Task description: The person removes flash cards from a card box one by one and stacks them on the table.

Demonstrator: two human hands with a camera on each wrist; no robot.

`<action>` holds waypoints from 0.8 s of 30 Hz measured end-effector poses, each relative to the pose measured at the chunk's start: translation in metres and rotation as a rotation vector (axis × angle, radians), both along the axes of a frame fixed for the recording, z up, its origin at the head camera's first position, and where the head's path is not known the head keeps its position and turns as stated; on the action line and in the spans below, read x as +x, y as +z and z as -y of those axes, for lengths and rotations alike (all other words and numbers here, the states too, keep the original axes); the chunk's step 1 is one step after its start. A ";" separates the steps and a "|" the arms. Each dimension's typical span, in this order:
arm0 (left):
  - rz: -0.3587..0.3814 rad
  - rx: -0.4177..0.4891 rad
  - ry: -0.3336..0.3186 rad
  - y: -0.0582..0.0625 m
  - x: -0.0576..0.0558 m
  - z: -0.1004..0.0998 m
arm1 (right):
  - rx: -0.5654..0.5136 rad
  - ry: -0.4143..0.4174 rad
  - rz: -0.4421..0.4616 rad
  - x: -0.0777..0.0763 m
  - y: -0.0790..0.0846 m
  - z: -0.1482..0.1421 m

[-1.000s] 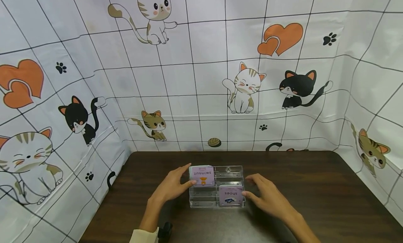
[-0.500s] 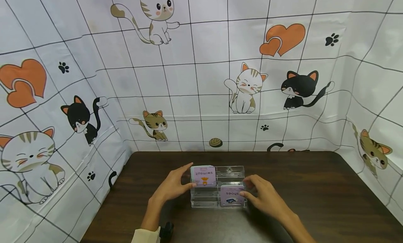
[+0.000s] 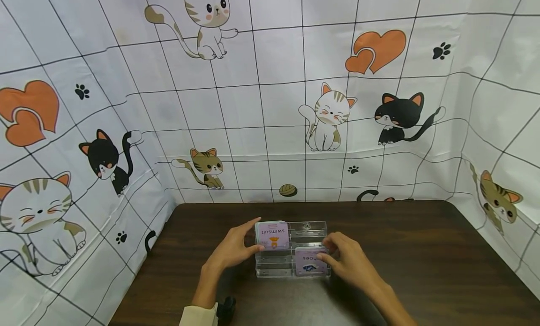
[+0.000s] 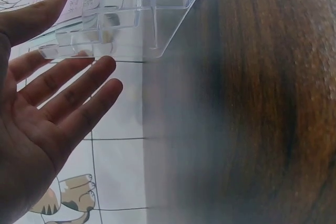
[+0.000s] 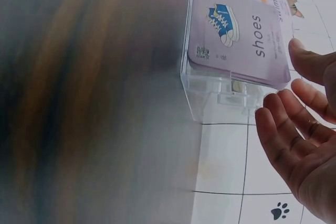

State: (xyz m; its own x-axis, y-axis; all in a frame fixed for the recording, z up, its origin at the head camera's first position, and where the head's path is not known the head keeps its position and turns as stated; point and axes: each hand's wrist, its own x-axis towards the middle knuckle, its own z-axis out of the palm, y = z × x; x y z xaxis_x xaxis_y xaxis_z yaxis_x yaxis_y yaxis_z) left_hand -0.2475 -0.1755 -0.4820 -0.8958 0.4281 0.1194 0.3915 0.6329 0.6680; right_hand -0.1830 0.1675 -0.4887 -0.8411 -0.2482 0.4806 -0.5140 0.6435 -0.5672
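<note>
A clear plastic card holder with stepped tiers stands on the dark table. A stack of purple cards marked swimsuit sits in its far left tier, and a stack marked shoes in its near right tier. At the holder's left side is my left hand, thumb at the swimsuit stack's edge, the other fingers fairly straight beside and beneath the holder. My right hand is at the right side. Its thumb overlaps the shoes stack in the head view; its fingers are loosely bent by the stack's top edge.
A brown wooden table extends around the holder. Behind and beside it hangs a white gridded sheet printed with cats, hearts and paw prints. A black strapped device is on the left wrist, by a cream sleeve.
My right hand has moved left, its thumb coming over the shoes stack and covering part of the word. The left hand stays almost still at the holder's left side.
</note>
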 end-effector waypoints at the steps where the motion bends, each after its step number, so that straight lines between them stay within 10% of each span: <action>1: 0.002 0.004 0.001 0.000 0.000 0.000 | -0.003 -0.005 0.011 0.000 0.001 0.001; 24: -0.015 0.090 -0.010 -0.003 -0.001 0.004 | 0.046 -0.114 0.001 -0.002 -0.004 0.005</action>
